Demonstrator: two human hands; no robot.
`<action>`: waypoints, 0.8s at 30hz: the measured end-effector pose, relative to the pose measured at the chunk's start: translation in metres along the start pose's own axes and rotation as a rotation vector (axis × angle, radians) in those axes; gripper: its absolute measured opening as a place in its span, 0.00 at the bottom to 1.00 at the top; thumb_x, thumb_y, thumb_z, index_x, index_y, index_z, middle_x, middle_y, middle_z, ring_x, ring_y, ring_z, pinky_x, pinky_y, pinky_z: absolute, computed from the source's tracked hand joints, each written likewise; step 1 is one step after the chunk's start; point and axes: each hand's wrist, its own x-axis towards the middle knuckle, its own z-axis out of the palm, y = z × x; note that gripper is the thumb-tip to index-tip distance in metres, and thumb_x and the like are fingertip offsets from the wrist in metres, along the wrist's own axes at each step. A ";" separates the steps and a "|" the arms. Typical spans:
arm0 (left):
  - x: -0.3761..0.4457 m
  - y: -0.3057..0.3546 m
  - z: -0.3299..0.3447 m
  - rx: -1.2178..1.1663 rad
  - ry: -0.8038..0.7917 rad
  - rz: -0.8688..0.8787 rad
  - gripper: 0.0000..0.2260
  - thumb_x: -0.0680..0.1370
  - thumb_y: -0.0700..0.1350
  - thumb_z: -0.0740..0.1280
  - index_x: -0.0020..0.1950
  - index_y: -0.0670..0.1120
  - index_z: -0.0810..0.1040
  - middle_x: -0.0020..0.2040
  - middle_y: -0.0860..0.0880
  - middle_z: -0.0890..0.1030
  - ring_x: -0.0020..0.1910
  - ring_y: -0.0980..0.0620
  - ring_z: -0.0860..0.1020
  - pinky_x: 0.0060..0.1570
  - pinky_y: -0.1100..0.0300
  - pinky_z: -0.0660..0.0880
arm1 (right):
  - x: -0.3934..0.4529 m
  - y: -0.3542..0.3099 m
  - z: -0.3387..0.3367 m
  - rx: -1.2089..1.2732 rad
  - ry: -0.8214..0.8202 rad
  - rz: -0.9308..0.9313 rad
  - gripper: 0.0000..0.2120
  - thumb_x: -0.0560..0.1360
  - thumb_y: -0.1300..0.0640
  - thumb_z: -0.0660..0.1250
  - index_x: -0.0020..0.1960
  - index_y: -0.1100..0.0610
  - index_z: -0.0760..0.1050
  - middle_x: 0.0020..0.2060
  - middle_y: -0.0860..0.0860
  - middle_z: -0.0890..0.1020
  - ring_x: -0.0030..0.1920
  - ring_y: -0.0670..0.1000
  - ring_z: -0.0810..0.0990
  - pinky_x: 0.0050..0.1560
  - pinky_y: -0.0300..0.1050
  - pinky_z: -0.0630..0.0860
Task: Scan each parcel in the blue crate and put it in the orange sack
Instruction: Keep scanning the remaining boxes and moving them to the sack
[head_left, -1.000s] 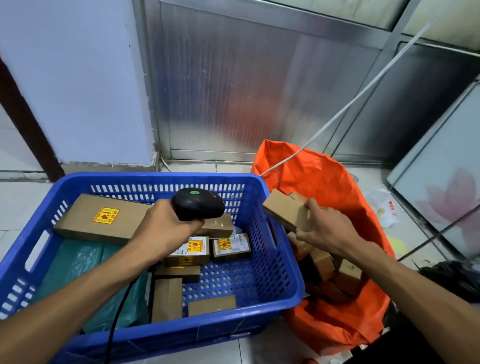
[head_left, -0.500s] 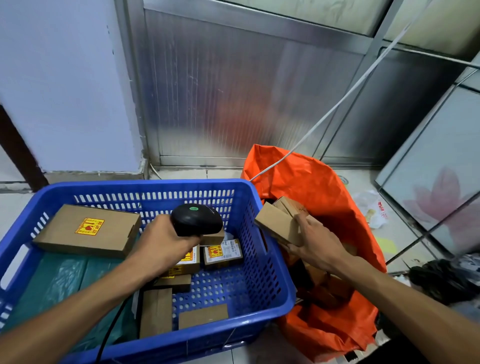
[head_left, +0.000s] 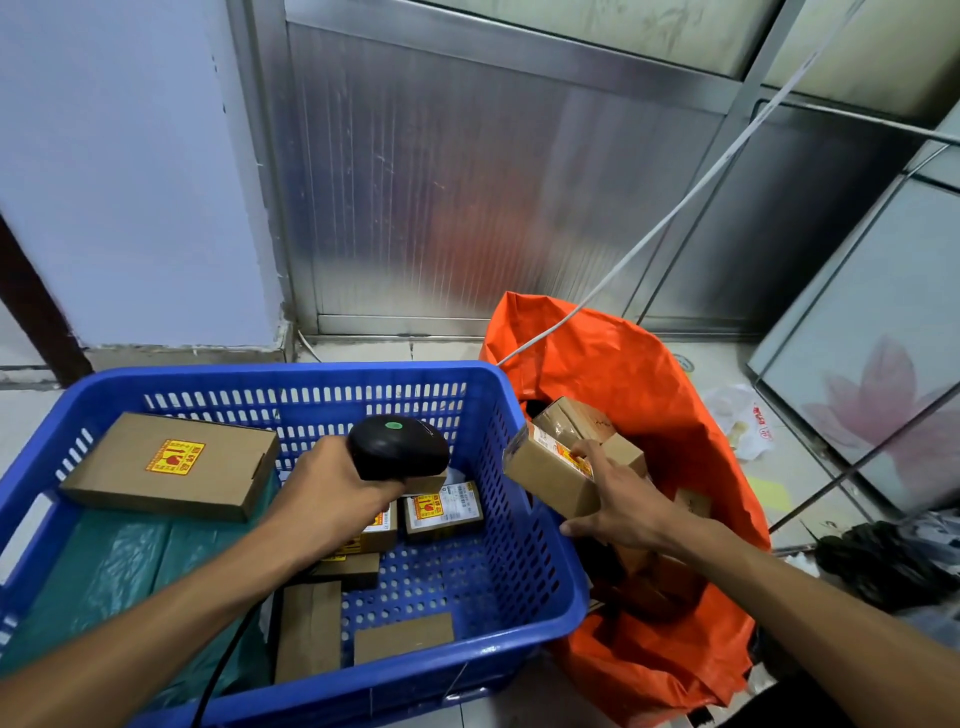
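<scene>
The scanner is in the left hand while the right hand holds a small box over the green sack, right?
Not quite: the sack is orange, not green, as the head view shows. The rest holds: the left hand grips the scanner, and the right hand holds a small box over the sack's mouth.

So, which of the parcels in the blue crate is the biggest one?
The flat brown parcel at the far left of the blue crate, with one yellow-red sticker on top. The other boxes near the scanner are much smaller.
</scene>
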 end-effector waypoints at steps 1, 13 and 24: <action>-0.001 0.001 0.000 0.001 -0.001 0.001 0.10 0.71 0.44 0.77 0.39 0.55 0.77 0.33 0.47 0.83 0.36 0.49 0.82 0.41 0.49 0.81 | 0.001 0.000 0.000 -0.011 0.000 0.009 0.48 0.66 0.42 0.79 0.75 0.44 0.51 0.68 0.55 0.71 0.64 0.55 0.70 0.61 0.55 0.71; -0.002 0.001 -0.002 -0.017 -0.005 -0.001 0.10 0.70 0.46 0.78 0.39 0.55 0.77 0.35 0.46 0.84 0.39 0.47 0.83 0.44 0.45 0.83 | 0.018 -0.020 0.003 -0.191 0.036 0.015 0.59 0.61 0.36 0.79 0.79 0.52 0.51 0.68 0.52 0.62 0.69 0.54 0.62 0.68 0.55 0.70; 0.005 -0.007 -0.004 0.003 -0.008 0.000 0.07 0.72 0.42 0.76 0.44 0.51 0.80 0.37 0.44 0.84 0.38 0.48 0.83 0.42 0.45 0.83 | 0.029 -0.056 0.005 -0.156 0.205 -0.176 0.50 0.62 0.44 0.80 0.74 0.45 0.54 0.61 0.51 0.67 0.63 0.54 0.69 0.57 0.54 0.76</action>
